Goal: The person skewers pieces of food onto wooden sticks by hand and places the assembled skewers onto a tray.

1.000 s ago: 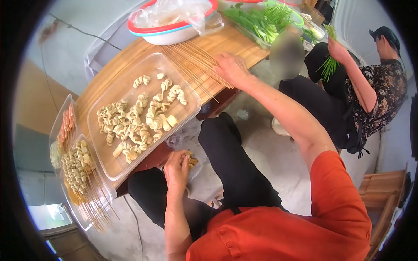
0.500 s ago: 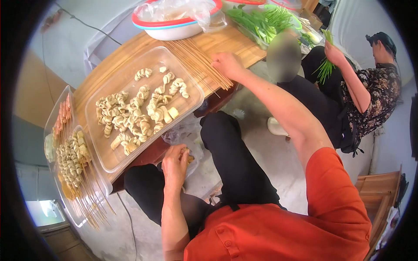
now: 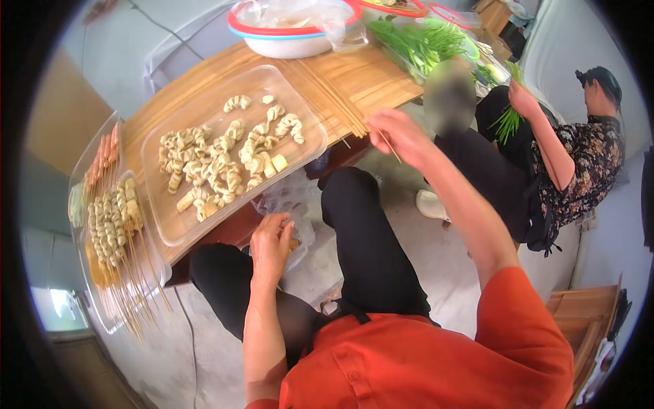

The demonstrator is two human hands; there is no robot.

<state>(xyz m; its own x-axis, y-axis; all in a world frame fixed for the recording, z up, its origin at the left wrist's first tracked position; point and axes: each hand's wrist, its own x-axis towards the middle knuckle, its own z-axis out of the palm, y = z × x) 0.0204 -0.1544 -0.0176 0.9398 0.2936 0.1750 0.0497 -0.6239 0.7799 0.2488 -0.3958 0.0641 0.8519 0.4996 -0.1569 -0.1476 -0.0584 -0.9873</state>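
My right hand (image 3: 403,136) is closed on a thin wooden skewer (image 3: 390,144), just off the table's right edge. Close by on the table lies a loose row of bare skewers (image 3: 334,101), their ends pointing toward that hand. My left hand (image 3: 271,251) hangs above my lap, thumb and fingers drawn together; whatever is between them is too small to make out. Ahead of it, a clear plastic tray (image 3: 201,117) holds many pale, folded, twisted food pieces (image 3: 204,169). A few yellowish blocks (image 3: 279,163) lie at the tray's near right side.
Filled skewers (image 3: 112,218) lie in a clear tray (image 3: 163,271) at the left. A red-rimmed basin (image 3: 293,46) with a plastic bag stands at the back. Leafy greens (image 3: 419,44) lie to its right. Another person (image 3: 579,150) sits at the right, holding green stalks (image 3: 509,119).
My right hand has moved away from the skewer row, toward me and to the right, with one skewer in it. My left hand stays nearly in place, slightly higher.
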